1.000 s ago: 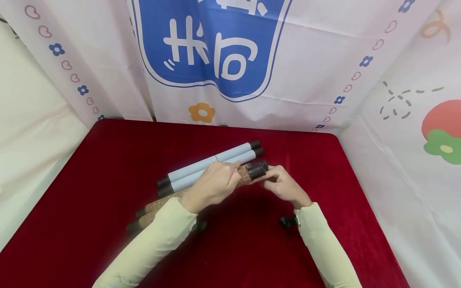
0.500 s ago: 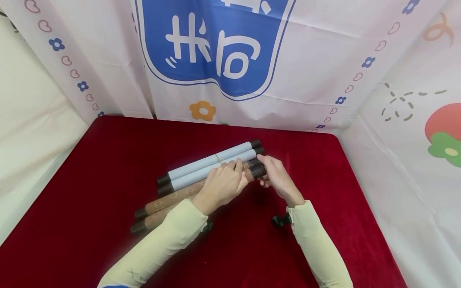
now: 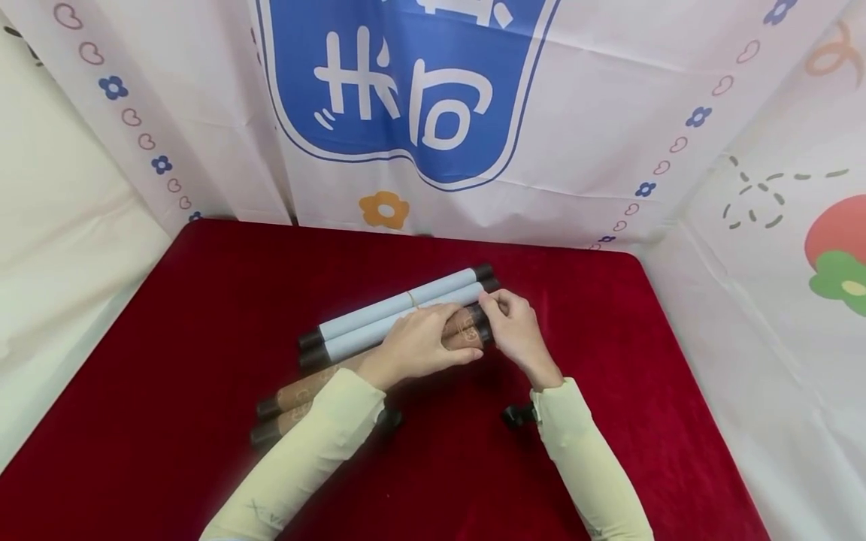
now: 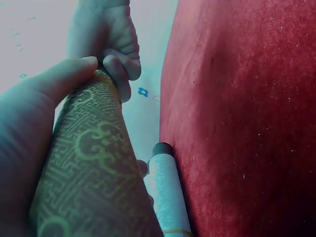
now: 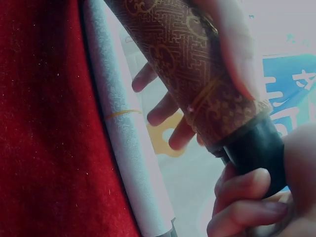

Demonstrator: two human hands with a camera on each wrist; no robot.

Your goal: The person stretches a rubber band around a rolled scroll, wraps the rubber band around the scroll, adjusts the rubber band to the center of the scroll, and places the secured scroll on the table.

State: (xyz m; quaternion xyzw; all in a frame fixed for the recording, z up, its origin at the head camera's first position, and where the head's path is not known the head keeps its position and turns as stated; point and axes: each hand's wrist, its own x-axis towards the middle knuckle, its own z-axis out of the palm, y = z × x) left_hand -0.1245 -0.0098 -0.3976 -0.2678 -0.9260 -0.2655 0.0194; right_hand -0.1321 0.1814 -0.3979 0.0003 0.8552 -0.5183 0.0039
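Note:
A pair of brown patterned scrolls (image 3: 307, 387) with dark end knobs lies slantwise in front of me. My left hand (image 3: 413, 349) holds them near their right end, thumb on the near side and fingers over the far side. At that end my right hand (image 3: 517, 334) curls its fingers round a dark knob (image 5: 254, 148), close up in the right wrist view. A thin yellowish band (image 5: 205, 94) circles the brown roll just short of the knob. Beyond lie two pale blue scrolls (image 3: 379, 308), side by side, with a rubber band (image 5: 123, 114) round them.
Red cloth (image 3: 169, 361) covers the table. A white printed curtain (image 3: 575, 135) rises behind the table's far edge, with more white cloth (image 3: 764, 300) at the right and left sides. A black wrist device (image 3: 517, 417) sticks out at the right sleeve.
My right hand has moved from beside the brown scrolls' right ends to a curled hold on them. My left thumb has stretched out along the near roll. The blue scrolls stay put.

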